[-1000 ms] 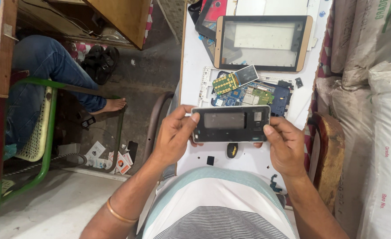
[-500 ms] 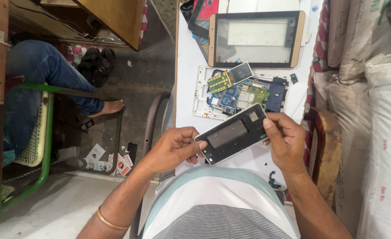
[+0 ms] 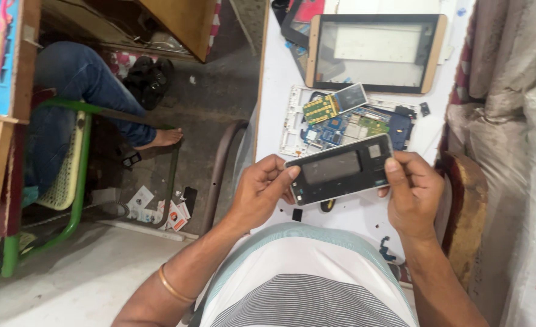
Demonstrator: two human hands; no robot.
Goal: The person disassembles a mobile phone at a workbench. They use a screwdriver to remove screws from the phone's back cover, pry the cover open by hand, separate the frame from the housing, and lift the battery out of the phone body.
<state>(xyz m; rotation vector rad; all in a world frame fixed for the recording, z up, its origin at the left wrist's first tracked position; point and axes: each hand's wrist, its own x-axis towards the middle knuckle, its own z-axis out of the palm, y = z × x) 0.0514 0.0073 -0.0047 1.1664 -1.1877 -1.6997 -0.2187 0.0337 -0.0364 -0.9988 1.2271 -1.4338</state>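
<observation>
1. Both hands hold one dark phone housing panel (image 3: 339,169) above the white table (image 3: 274,97), tilted, its right end higher. Left hand (image 3: 260,192): grip closed on the panel's lower-left end, thumb on the face. Right hand (image 3: 414,195): grip closed on the right end, thumb pressed near the upper corner.
2. Progress, judged: the device is already apart. The panel is free of the rest; a white frame (image 3: 292,121) lies on the table just beyond it, with the circuit board (image 3: 356,126) exposed inside. Nothing looks rejoined.
3. A yellow keypad module (image 3: 321,109) and small display (image 3: 351,97) lie tilted across the board's left part, loose as far as can be told.
4. Containers: only the white frame acts as a tray; it holds the board.
5. Farther back, a gold-rimmed tablet frame (image 3: 432,54) lies flat. Small dark bits (image 3: 297,214) rest on the table under the panel.
</observation>
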